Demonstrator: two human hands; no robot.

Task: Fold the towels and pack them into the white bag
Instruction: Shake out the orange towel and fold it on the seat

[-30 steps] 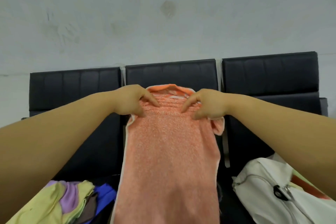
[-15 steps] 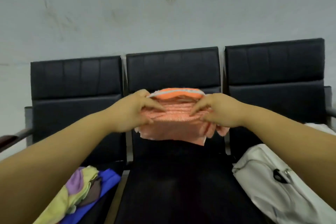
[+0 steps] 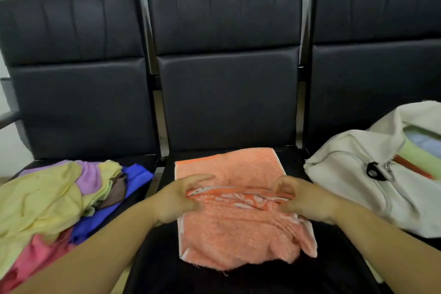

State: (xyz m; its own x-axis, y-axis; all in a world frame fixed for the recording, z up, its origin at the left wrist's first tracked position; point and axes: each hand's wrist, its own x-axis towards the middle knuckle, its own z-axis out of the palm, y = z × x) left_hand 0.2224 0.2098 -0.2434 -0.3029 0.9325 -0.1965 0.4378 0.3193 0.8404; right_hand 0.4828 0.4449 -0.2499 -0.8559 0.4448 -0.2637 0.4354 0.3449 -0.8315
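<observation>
The orange towel [image 3: 238, 229] lay on the middle seat [image 3: 167, 277] of the black chairs, in the lower centre of the frame. It was folded over once, with the striped border running across its middle. It looked soft, light and limp. I judged that it would sag and lose its fold if it were lifted by one corner only. The better place to take it was along the folded border, near both side edges, so that the layers stayed together.

The left hand [image 3: 177, 198] held the border at the left side of the towel, with the thumb above the cloth and the fingers curled below it. The right hand [image 3: 307, 200] held the same border at the right side with its fingers bent over it. The picture was a little blurred there, so this hand perhaps only pressed the cloth and did not pinch it.

The white bag [image 3: 346, 174] lay at the right of the frame, with its zip open and some coloured cloth inside. A loose pile of towels [image 3: 43, 203] lay at the lower left.
</observation>
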